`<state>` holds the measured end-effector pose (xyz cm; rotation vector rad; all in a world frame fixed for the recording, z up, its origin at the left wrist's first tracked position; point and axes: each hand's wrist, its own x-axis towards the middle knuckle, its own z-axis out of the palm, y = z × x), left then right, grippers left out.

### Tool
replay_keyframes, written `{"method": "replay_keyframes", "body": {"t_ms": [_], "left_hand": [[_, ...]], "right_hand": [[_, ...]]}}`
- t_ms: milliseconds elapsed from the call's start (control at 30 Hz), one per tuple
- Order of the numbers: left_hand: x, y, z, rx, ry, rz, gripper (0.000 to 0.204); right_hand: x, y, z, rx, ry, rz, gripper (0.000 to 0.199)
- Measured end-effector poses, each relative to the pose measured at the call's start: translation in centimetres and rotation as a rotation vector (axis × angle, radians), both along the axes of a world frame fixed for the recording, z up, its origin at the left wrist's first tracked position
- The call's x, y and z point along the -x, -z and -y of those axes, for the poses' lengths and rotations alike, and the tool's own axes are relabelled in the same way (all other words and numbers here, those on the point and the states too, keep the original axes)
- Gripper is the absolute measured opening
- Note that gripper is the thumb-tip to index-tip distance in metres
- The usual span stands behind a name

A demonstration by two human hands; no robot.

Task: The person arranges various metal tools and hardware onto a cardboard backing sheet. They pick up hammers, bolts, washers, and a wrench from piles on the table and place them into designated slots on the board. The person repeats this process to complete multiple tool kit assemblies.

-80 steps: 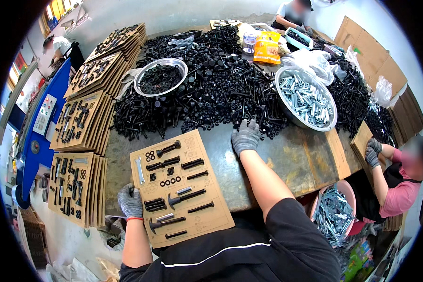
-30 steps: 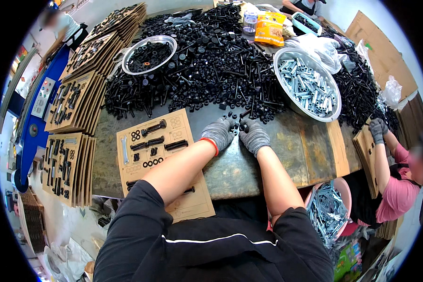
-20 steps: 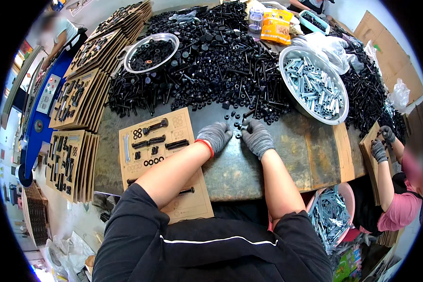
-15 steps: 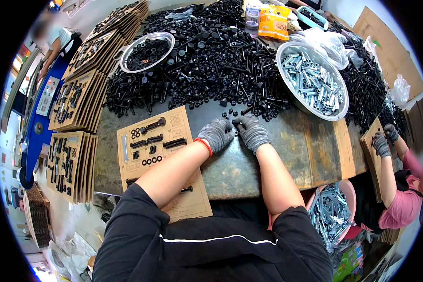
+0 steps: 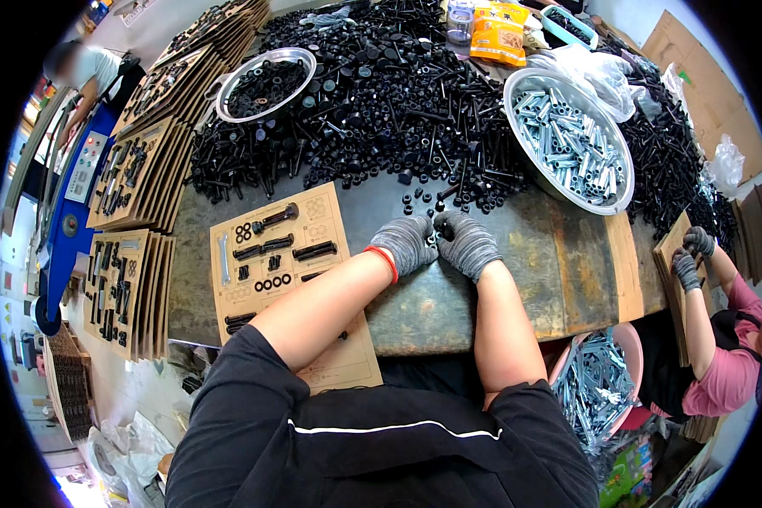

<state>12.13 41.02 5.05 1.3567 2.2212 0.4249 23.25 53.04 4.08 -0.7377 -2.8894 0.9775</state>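
Observation:
My left hand (image 5: 405, 245) and my right hand (image 5: 467, 244), both in grey knit gloves, meet over the metal table top with fingers curled inward. Small nuts (image 5: 433, 240) show between the fingertips of both; how many is hidden by the gloves. Just beyond the fingers lie several loose black nuts (image 5: 418, 201). Under my left forearm is a brown cardboard sheet (image 5: 322, 203), fitted with black bolts (image 5: 264, 247), a flat silver wrench (image 5: 223, 259) and black rings (image 5: 273, 282). My forearm covers part of its lower half.
A heap of black bolts and nuts (image 5: 372, 110) fills the table's far side. Metal bowls hold black rings (image 5: 267, 89) and silver sleeves (image 5: 567, 140). Filled cardboard sheets (image 5: 135, 169) stack at left. A pink tub (image 5: 626, 356) stands below right; a co-worker (image 5: 720, 339) holds cardboard there.
Both hands have shifted slightly right and nearer to me, drawing closer together, with nuts between the fingertips. At the far left, another person leans differently.

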Motion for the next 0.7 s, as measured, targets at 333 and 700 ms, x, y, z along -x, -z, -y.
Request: {"method": "replay_keyframes", "body": {"t_ms": [333, 700], "left_hand": [[-0.1, -3.0, 1.8, 0.209, 0.148, -0.125, 0.037], [13.7, -2.8, 13.3, 0.018, -0.160, -0.636, 0.037]], "right_hand": [[0.6, 2.0, 0.4, -0.070, 0.088, 0.050, 0.035], [7.7, -2.9, 8.8, 0.093, 0.013, -0.015, 0.038]]}}
